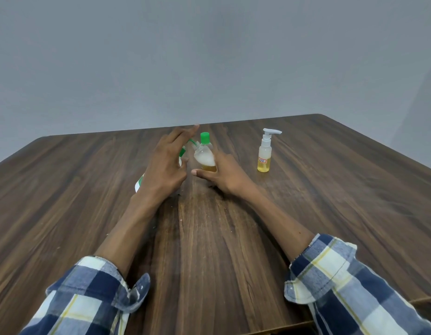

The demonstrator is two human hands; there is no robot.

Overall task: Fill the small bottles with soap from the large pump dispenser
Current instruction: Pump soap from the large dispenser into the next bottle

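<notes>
Left hand (165, 165), fingers straight, hides most of the large pump dispenser (139, 183); at 3 o'clock, right hand (224, 175) grips a green-capped small bottle (204, 155).

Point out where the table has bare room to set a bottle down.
Bare table lies left of the left hand, right of the pump bottle, and near, between the forearms. It is crowded around the green-capped bottle by the right hand.
</notes>
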